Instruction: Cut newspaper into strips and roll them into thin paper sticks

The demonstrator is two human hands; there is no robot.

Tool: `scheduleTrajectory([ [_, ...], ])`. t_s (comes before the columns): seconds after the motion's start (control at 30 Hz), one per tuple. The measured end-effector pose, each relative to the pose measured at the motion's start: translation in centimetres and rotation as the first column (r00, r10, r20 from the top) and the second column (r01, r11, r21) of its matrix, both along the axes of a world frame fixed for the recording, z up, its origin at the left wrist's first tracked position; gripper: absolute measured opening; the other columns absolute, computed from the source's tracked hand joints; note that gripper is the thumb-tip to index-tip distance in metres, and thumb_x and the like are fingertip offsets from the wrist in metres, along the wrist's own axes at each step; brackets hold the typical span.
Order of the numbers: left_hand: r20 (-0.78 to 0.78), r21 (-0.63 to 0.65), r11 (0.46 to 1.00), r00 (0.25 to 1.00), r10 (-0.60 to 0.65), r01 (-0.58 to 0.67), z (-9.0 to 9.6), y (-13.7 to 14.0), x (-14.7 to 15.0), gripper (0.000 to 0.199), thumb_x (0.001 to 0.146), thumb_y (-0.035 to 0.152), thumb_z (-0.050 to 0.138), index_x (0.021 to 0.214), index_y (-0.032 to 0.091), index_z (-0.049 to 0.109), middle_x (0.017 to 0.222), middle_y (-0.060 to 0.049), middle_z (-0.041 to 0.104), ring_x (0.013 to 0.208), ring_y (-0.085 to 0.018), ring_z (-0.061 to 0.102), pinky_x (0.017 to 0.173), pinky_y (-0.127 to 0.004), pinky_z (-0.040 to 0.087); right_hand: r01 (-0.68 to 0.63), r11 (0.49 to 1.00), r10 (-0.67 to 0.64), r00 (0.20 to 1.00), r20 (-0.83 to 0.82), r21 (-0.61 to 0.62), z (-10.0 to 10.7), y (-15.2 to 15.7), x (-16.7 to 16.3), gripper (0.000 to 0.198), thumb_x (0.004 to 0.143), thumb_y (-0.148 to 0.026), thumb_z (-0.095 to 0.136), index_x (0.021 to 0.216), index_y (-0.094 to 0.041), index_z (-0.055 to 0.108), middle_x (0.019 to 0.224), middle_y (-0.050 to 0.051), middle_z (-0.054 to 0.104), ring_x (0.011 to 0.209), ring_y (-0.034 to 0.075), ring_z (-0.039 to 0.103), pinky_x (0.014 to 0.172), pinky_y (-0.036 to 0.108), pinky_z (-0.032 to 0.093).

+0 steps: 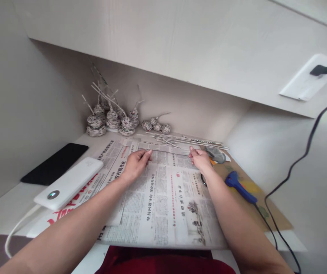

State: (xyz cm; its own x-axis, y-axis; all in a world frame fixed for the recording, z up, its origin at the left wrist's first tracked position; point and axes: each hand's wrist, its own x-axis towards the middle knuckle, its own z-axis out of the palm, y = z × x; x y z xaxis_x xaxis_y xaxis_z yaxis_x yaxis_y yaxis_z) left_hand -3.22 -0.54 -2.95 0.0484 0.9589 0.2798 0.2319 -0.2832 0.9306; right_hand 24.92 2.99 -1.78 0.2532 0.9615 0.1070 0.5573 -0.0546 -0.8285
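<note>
White table [5,211] under newspaper [159,199] spread across its middle. Thin paper rods [206,142] lie along its far edge, a power bank [74,180] left, a blue glue gun [241,187] right. Both hands — left hand [137,163], right hand [200,158] — rest well apart at the newspaper's far part, fingers curled nearly closed; whether they pinch paper, I cannot tell.

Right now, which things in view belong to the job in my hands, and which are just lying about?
Likely the job:
newspaper, under left hand and right hand
thin sticks, just beyond
woven shapes, similar strands

Probably lying about:
power bank
black slab
blue tool, untouched; may belong
</note>
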Motion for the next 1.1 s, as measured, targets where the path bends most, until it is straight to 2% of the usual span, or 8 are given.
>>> scheduleTrajectory([
  [0.13,0.019,0.000,1.000,1.000,-0.006,0.006,-0.5,0.4,0.0,0.042,0.085,0.054,0.049,0.067,0.018,0.060,0.052,0.003,0.049,0.051,-0.014,0.047,0.055,-0.024,0.037,0.205,0.973,-0.228,0.919,0.320,0.104,1.4,-0.9,3.2,0.027,0.087,-0.036,0.047,0.092,-0.018,0.067,0.095,0.011,0.067,0.096,0.024,0.061,0.084,0.033,0.042],
  [0.27,0.054,-0.019,0.999,0.998,-0.026,0.027,-0.7,0.4,0.1,0.043,0.084,0.055,0.050,0.073,0.016,0.064,0.058,0.000,0.055,0.053,-0.014,0.049,0.057,-0.024,0.039,0.388,0.911,-0.402,0.771,0.493,0.136,1.6,-1.3,5.9,0.050,0.083,-0.032,0.055,0.127,-0.008,0.051,0.131,0.025,0.048,0.123,0.035,0.045,0.099,0.043,0.034],
  [0.4,0.019,-0.026,1.000,1.000,-0.017,0.017,-1.0,0.5,0.1,0.045,0.082,0.057,0.051,0.076,0.015,0.067,0.059,-0.001,0.058,0.053,-0.014,0.050,0.056,-0.025,0.040,0.463,0.882,-0.423,0.700,0.576,0.085,0.2,-0.7,7.5,0.061,0.082,-0.030,0.057,0.135,-0.004,0.042,0.130,0.029,0.048,0.122,0.038,0.044,0.100,0.047,0.032],
  [0.67,-0.032,-0.023,1.000,0.999,-0.022,0.021,-1.2,0.5,0.3,0.042,0.082,0.055,0.053,0.076,0.016,0.068,0.061,-0.001,0.059,0.054,-0.014,0.051,0.056,-0.024,0.041,0.426,0.901,-0.392,0.710,0.585,0.087,1.2,0.1,7.4,0.035,0.083,-0.018,0.048,0.113,-0.014,0.064,0.111,0.019,0.063,0.103,0.031,0.060,0.084,0.037,0.044],
  [0.83,0.054,-0.071,0.995,0.996,-0.066,0.070,-0.7,-0.1,1.2,0.040,0.080,0.055,0.058,0.074,0.016,0.067,0.060,-0.001,0.058,0.053,-0.013,0.050,0.054,-0.023,0.042,0.315,0.937,-0.346,0.777,0.526,0.150,3.5,0.1,2.7,0.033,0.088,-0.034,0.042,0.108,-0.020,0.065,0.097,0.009,0.070,0.093,0.024,0.064,0.075,0.029,0.045],
  [0.9,0.116,-0.113,0.980,0.982,-0.150,0.163,-0.3,-0.7,1.6,0.039,0.078,0.054,0.061,0.081,0.015,0.068,0.065,-0.003,0.061,0.056,-0.014,0.053,0.054,-0.023,0.044,0.148,0.962,-0.225,0.905,0.361,0.227,3.9,-0.6,-0.3,0.040,0.090,-0.047,0.039,0.095,-0.019,0.067,0.085,0.007,0.069,0.085,0.023,0.064,0.069,0.028,0.045],
  [1.0,0.253,-0.195,0.893,0.900,-0.354,0.406,0.0,-1.8,2.3,0.044,0.074,0.052,0.067,0.100,0.016,0.066,0.087,-0.009,0.067,0.072,-0.019,0.061,0.060,-0.027,0.051,-0.049,0.985,0.032,0.994,0.106,0.163,3.5,-2.4,-4.7,0.056,0.087,-0.065,0.035,0.075,-0.019,0.064,0.065,0.003,0.064,0.066,0.020,0.062,0.059,0.026,0.043],
  [1.1,0.353,-0.259,0.781,0.808,-0.471,0.568,-0.2,-2.4,3.0,0.045,0.071,0.050,0.072,0.099,0.015,0.065,0.087,-0.010,0.067,0.075,-0.020,0.064,0.063,-0.030,0.054,-0.286,0.954,0.285,0.958,0.028,0.090,2.3,-4.2,-7.7,0.048,0.086,-0.062,0.042,0.080,-0.020,0.064,0.073,0.003,0.066,0.072,0.020,0.063,0.064,0.028,0.046],
])
